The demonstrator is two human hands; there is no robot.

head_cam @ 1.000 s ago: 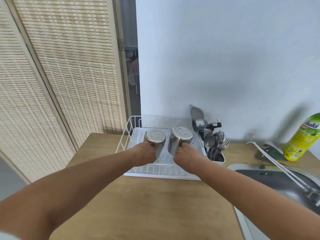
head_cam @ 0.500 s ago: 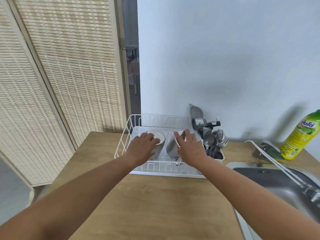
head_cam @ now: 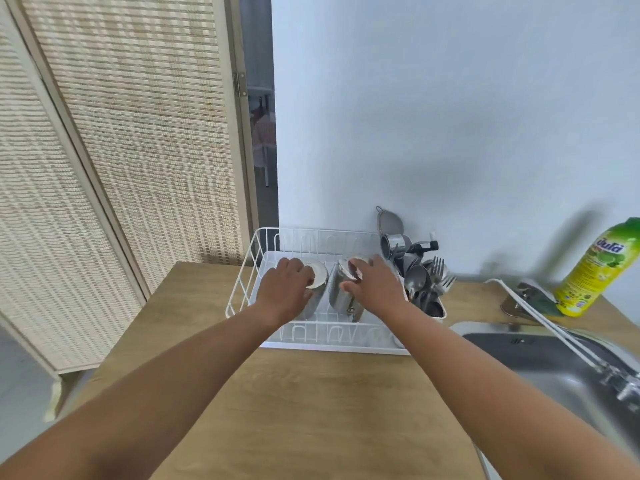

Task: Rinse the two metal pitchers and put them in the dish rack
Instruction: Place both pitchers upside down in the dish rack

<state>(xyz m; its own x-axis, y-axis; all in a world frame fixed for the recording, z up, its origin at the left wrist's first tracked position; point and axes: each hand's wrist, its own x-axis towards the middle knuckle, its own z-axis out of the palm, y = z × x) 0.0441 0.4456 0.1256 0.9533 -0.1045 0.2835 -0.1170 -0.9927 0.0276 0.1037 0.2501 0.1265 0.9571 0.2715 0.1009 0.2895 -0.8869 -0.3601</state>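
Observation:
Two metal pitchers stand bottom-up, slightly tilted, side by side in the white wire dish rack (head_cam: 250, 261) at the back of the wooden counter. My left hand (head_cam: 284, 291) lies over the left pitcher (head_cam: 320, 279), its fingers curled onto the round base. My right hand (head_cam: 375, 289) covers the right pitcher (head_cam: 339, 296), fingers across the base and thumb against its side. Each hand hides much of its pitcher.
A cutlery holder (head_cam: 427, 296) full of spoons, forks and a strainer sits at the rack's right end. To the right are a steel sink (head_cam: 554, 372), a white faucet (head_cam: 540, 315) and a green dish-soap bottle (head_cam: 594, 271). A woven folding screen (head_cam: 121, 150) stands at left.
The pitchers went from being held above the rack to resting inside it. Both hands shifted from the pitchers' sides onto their upturned bases and reached slightly farther in.

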